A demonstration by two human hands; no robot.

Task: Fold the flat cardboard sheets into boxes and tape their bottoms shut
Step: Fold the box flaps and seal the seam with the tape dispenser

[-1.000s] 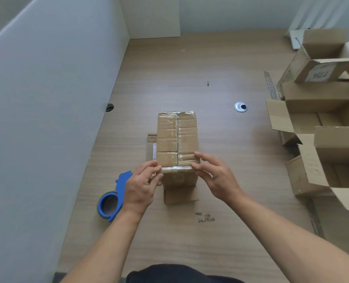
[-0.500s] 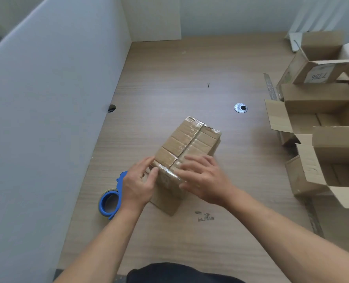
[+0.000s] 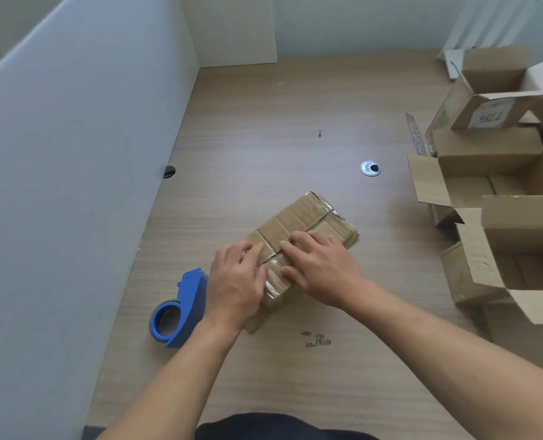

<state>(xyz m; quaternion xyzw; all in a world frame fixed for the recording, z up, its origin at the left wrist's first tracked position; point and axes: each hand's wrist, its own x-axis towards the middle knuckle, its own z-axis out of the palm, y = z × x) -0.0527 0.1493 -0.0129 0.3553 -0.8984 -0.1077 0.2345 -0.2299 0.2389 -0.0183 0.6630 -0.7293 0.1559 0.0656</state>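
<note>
The upturned cardboard box [image 3: 308,217], squared to the viewer a second ago, is now swung toward 1 o'clock mid-table [image 3: 264,128] and pressed along its taped seam by the flat-fingered left hand [image 3: 235,281] and right hand [image 3: 322,268], so sealing seems nearly done.

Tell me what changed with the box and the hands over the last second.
The taped box swung so its far end now points away and to the right. The left hand and right hand moved from pinching its near end to lying across its top. The blue tape dispenser and the open boxes on the right stayed put.
</note>
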